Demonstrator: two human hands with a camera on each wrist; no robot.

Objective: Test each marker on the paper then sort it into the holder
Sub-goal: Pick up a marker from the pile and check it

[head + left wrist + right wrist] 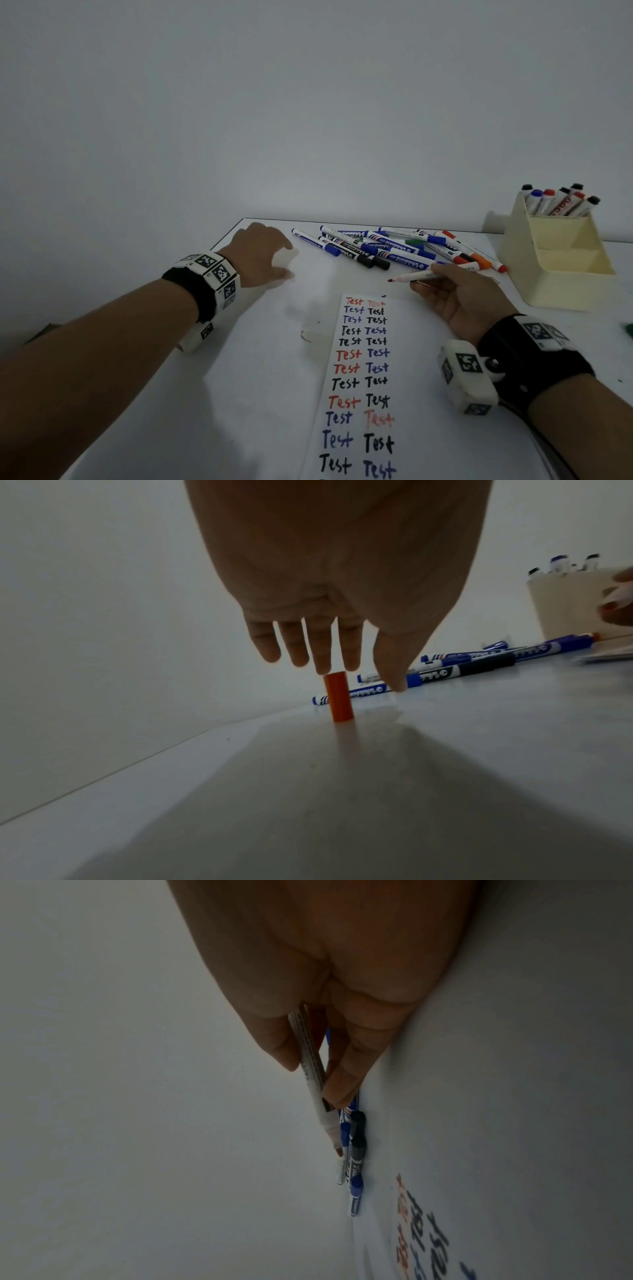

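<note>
An uncapped white marker (428, 274) with a red tip is pinched in my right hand (442, 284) just beyond the top of the paper (363, 377); its tip hovers off the sheet. The right wrist view shows thumb and fingers round the marker (316, 1093). My left hand (373, 674) hangs over the table's far left with straight fingers. Its fingertips (323, 669) are at the top of an orange cap (339, 700) that stands upright. From the head, the left hand (263, 253) hides the cap. The cream holder (561, 274) stands at the right.
A pile of capped markers (394, 246), blue, black, red and orange, lies between the hands at the table's far edge. Several markers (561, 202) stand in the holder's back compartment. The paper carries two columns of "Test". A wall rises behind the table.
</note>
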